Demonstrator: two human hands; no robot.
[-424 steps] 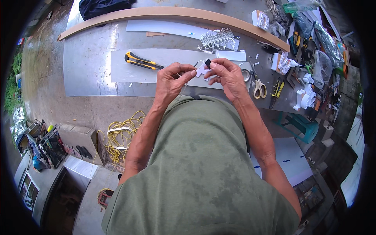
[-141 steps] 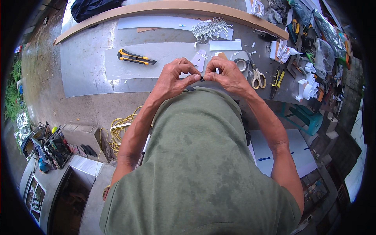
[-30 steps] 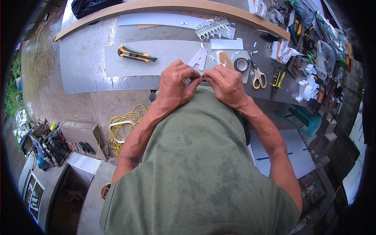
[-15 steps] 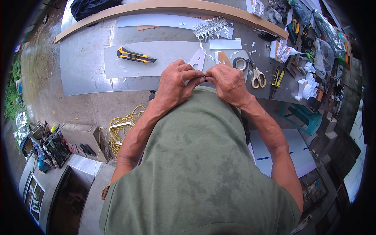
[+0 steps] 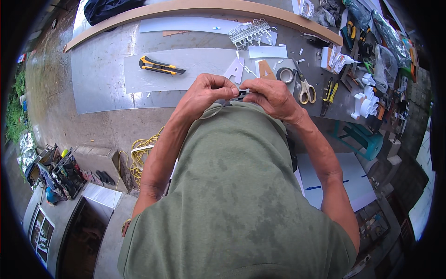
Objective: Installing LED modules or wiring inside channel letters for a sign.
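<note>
My left hand [image 5: 210, 95] and my right hand [image 5: 273, 98] meet at the table's near edge, close to my shirt. Between their fingertips is a small black strip [image 5: 241, 95], perhaps tape; its kind is unclear. The left fingers pinch one end and the right thumb and fingers close around the other. Just beyond lies a white letter A [image 5: 235, 69] with a thin white wire and small modules [image 5: 248, 69] beside it. A brown letter-shaped piece [image 5: 265, 69] lies near my right fingers, with a tape roll [image 5: 285, 75] and scissors [image 5: 306, 91] to its right.
A yellow-black utility knife [image 5: 161, 65] lies left on the metal table [image 5: 102, 88]. Farther back are a bundle of white light modules [image 5: 251, 33] and a long brown bar [image 5: 195, 8]. Pliers [image 5: 329, 95] and white moulded pieces [image 5: 364, 103] lie right; a teal stool [image 5: 367, 142] stands below.
My hands have drawn slightly apart, and more of the black strip shows between them. My right fingers have opened a little around it. Things on the table stay put.
</note>
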